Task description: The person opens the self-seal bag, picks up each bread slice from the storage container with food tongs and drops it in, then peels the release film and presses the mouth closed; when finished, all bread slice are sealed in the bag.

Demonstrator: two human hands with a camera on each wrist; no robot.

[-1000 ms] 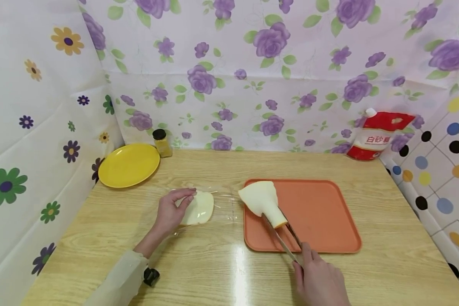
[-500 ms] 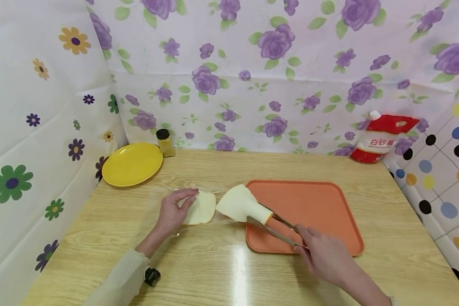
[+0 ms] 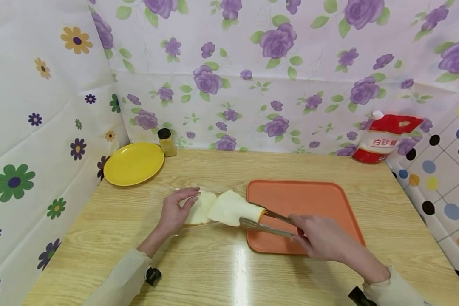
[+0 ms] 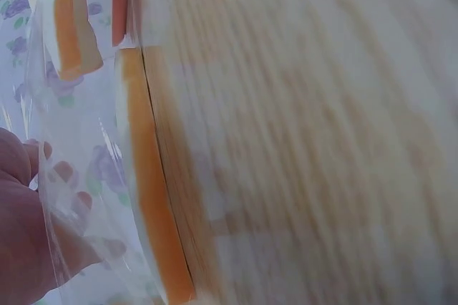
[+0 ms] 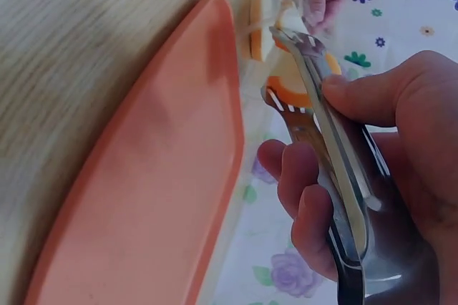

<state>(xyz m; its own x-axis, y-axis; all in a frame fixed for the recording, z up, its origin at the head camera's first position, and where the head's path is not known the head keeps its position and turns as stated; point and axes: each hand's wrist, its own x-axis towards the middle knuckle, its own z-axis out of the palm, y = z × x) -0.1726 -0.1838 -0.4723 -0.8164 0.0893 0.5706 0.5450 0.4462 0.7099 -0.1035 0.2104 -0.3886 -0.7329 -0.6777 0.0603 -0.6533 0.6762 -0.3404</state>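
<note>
We see the left hand (image 3: 174,213) beside a flat, pale, orange-edged slice (image 3: 199,207), mid-frame.
We cannot tell whether it pinches the clear plastic film (image 4: 82,126); just right, a pale, folded, orange-edged slice (image 3: 231,208) points its wide end leftward, narrow end between silver metal tongs (image 3: 271,230) held by our right hand (image 3: 323,237).

passing room behind bread slices (image 3: 229,208), tongs (image 3: 268,228) over left edge of orange tray (image 3: 304,196)

head: bright | white glare on table (image 3: 240,272) | left wrist: dimmer, blurred | right wrist: tongs (image 5: 348,165) glint
</note>
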